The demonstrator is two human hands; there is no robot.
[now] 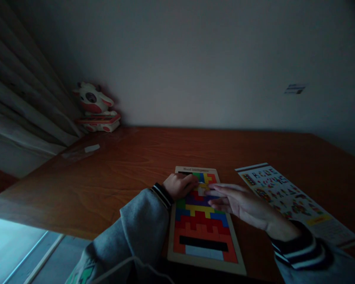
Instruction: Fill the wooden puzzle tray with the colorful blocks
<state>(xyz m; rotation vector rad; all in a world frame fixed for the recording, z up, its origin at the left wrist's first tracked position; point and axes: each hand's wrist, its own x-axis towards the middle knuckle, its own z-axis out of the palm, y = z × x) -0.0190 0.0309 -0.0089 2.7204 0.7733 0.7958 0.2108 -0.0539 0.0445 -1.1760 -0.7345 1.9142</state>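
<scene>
A wooden block puzzle board [207, 265] lies on the table, filled with coloured pieces in red, orange, blue, yellow, purple and black. My left hand [181, 186] rests over its upper left part, fingers curled inward; whatever they may hold is hidden. Close to those fingertips is a yellow puzzle piece [204, 185], with a pale bare patch of the board just below it. My right hand [242, 205] hovers at the board's right side, fingers stretched out and apart, fingertips over the pieces, holding nothing visible.
A printed pattern sheet [296, 201] lies to the right of the board. At the table's [142, 157] far left corner stands a cow toy [96, 106], near a clear plastic wrapper [79, 154]. A curtain [23, 86] hangs on the left. A white cable [133, 259] crosses my left sleeve.
</scene>
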